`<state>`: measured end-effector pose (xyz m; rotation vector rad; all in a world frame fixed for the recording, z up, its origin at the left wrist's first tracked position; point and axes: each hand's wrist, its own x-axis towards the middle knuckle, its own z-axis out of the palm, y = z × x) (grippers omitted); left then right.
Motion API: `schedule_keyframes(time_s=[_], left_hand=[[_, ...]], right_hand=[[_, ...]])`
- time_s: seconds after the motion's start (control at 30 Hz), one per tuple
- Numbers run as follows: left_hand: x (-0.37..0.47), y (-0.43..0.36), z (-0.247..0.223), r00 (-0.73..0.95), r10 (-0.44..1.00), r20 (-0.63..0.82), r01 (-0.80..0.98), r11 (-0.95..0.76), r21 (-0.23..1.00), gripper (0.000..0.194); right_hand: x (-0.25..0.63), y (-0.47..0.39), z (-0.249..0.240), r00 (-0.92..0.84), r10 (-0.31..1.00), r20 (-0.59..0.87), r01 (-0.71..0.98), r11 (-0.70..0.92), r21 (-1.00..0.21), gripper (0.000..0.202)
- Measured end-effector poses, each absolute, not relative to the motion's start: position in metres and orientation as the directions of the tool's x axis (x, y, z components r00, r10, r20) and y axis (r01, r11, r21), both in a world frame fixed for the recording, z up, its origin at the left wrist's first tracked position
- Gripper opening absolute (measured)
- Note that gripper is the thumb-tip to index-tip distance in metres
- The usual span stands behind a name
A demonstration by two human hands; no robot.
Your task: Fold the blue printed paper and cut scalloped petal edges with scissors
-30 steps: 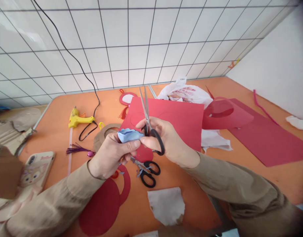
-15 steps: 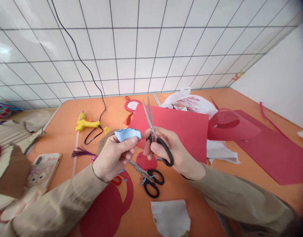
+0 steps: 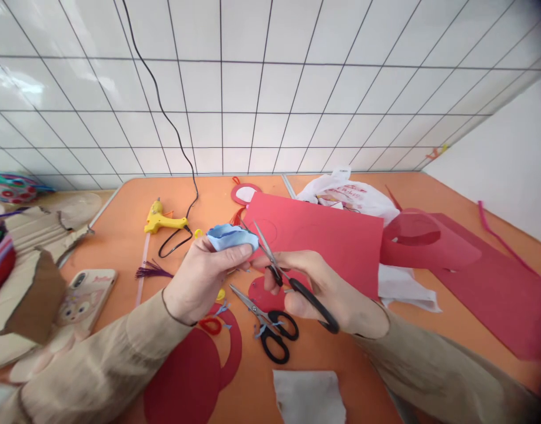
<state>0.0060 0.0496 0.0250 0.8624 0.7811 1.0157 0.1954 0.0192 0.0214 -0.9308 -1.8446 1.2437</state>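
Note:
Pinched in my left hand (image 3: 207,274) is a small light blue piece of fabric (image 3: 232,237), curled and wavy along its top edge. My right hand (image 3: 317,288) grips black-handled scissors (image 3: 309,300), fingers in the loops. Their blades stand apart and point up and left, with the tips beside the right end of the blue fabric. Whether a blade touches it I cannot tell. Under my hands a second pair of scissors (image 3: 270,330) lies on the table, with blue scraps on it. A small red disc (image 3: 265,294) lies just behind that pair.
On the orange table (image 3: 252,388) lie red sheets (image 3: 332,235), a red circle (image 3: 182,383) and a whitish cloth piece (image 3: 309,394). A yellow glue gun (image 3: 164,221), phone (image 3: 82,300) and cardboard (image 3: 29,294) are at left. Behind stands a plastic bag (image 3: 354,197).
My right hand has lowered and tilted the scissors leftward, bringing the blade tips to the blue fabric's right end. My left hand still holds the fabric. The view has shifted slightly.

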Motion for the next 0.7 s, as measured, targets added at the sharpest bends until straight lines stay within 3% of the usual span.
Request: schedule_keyframes(time_s=[0.23,0.47,0.7], left_hand=[[0.006,0.0502,0.0266,0.315,0.939,-0.139,-0.339,0.248,0.908,0.021],[0.0038,0.0502,0.0238,0.304,0.944,-0.132,-0.261,0.216,0.941,0.018],[0.0069,0.0477,0.0306,0.32,0.936,-0.147,-0.299,0.247,0.922,0.024]], right_hand=[[0.1995,0.0244,0.0198,-0.513,0.841,0.173,0.244,0.336,-0.91,0.047],[0.2019,0.0227,0.0197,-0.503,0.858,0.104,0.287,0.279,-0.916,0.057],[0.1975,0.0209,0.0214,-0.447,0.892,0.06,0.293,0.21,-0.933,0.037]])
